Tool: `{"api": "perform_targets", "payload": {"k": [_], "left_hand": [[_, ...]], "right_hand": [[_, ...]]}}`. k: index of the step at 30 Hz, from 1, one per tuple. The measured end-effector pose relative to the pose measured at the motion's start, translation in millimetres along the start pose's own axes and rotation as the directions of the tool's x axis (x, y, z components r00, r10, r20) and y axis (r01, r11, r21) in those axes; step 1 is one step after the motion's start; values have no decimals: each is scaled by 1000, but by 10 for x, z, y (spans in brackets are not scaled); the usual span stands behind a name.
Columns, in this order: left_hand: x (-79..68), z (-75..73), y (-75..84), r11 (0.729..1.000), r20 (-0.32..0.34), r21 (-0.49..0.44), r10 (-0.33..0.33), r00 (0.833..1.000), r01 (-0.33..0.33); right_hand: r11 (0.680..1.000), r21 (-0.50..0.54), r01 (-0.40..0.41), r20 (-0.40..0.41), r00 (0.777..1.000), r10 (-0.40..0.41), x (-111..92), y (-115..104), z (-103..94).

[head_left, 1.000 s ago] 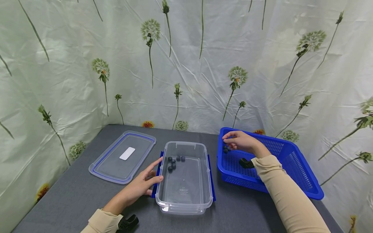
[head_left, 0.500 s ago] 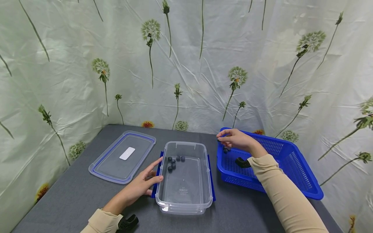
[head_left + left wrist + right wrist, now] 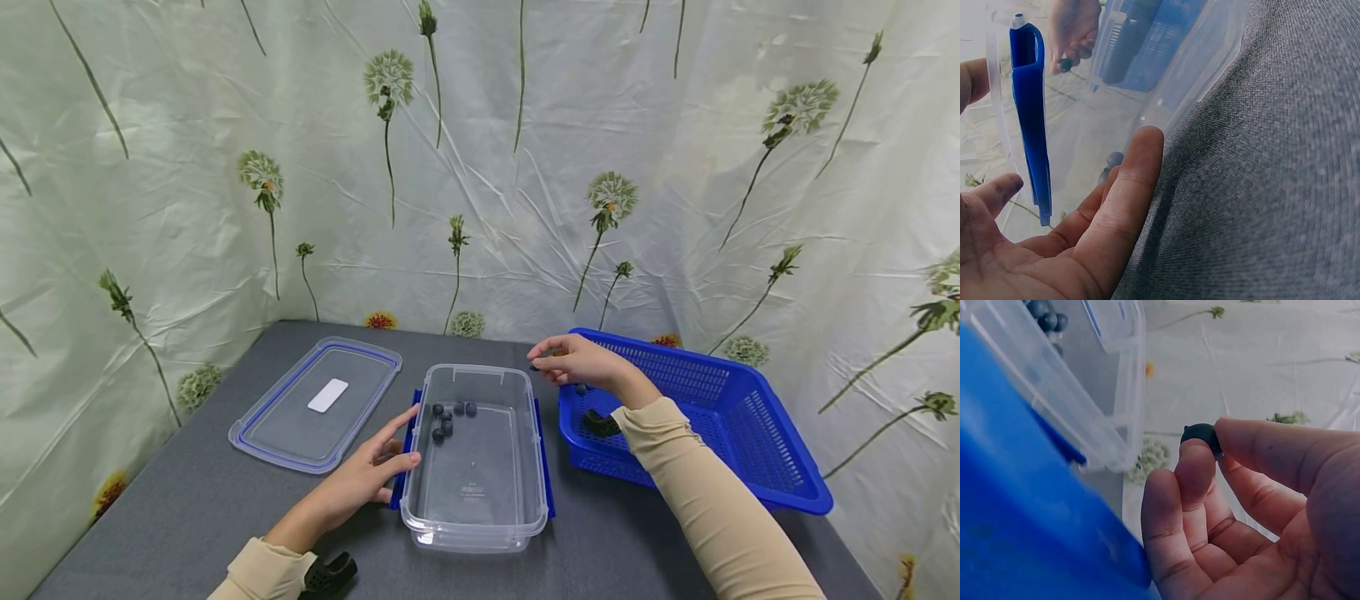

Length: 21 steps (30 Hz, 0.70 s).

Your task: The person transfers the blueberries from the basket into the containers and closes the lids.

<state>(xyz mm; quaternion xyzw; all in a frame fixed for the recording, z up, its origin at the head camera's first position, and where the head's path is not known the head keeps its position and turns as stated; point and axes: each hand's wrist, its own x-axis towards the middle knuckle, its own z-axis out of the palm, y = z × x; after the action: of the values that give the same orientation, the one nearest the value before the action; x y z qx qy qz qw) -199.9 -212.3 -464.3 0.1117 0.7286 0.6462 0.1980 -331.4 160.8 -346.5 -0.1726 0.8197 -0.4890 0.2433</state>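
A clear plastic food container with blue side latches stands in the middle of the table, several blueberries lying at its left inside. My left hand rests against the container's left side, fingers mostly straight around the blue latch. Between thumb and index finger, my right hand pinches one dark blueberry. That hand is above the left rim of the blue basket, its fingertips in the gap toward the container. Another blueberry shows in the basket below the hand.
A clear lid with a blue seal and a white label lies flat on the grey tabletop, left of the container. A floral curtain hangs behind the table's back edge.
My right hand has lifted from inside the basket and moved left over its rim, carrying the blueberry. The left hand and the container have stayed in place.
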Motion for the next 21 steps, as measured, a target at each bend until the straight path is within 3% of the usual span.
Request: {"api": "perform_targets", "payload": {"k": [6,21], "left_hand": [[1,-1,1,1000,9,-12,0,1000,0],[4,-9,-14,1000,5,-6,-1,1000,1]], "right_hand": [[1000,-7,16,45,999,-16,83,-62,169],[999,-39,-25,156,987,31,309,-173,546]]}}
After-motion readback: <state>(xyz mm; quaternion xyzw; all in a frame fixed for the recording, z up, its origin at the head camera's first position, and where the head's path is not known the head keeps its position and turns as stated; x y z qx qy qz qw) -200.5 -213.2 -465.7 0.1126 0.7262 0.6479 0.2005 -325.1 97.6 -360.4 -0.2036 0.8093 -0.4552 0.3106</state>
